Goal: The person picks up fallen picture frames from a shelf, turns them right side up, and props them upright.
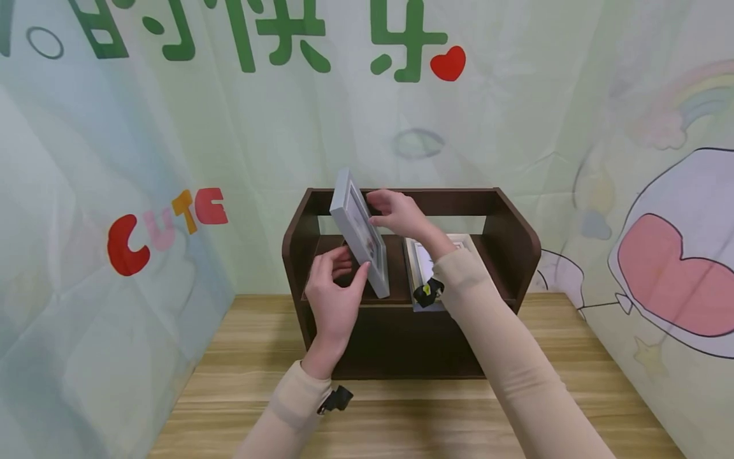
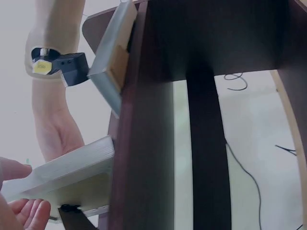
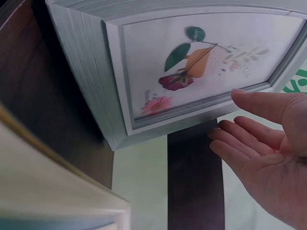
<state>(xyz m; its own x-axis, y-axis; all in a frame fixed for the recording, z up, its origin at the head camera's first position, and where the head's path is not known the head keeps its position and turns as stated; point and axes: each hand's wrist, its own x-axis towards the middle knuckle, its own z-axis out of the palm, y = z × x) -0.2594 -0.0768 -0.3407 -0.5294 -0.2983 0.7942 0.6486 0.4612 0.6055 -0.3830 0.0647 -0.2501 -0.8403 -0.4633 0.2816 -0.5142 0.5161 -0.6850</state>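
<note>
A grey-white picture frame (image 1: 360,233) stands tilted at the left part of a dark brown shelf (image 1: 401,338), its face turned rightward. Pressed-flower art (image 3: 192,62) shows behind its pane. A dark support leg (image 2: 74,218) sticks out from its back. My left hand (image 1: 335,296) is at the near left edge, thumb by the front rim and loosely bent fingers by the back; firm contact cannot be made out. Around the far right edge, my right hand (image 1: 401,213) has its fingers extended, the thumb (image 3: 259,103) at or very near the rim.
A second, cream-coloured frame (image 1: 470,245) leans on the shelf's right part, partly behind my right forearm. The shelf has raised side panels (image 1: 516,255) and a back rail (image 1: 447,201). It stands on a wood-grain table (image 1: 252,370) before printed curtains.
</note>
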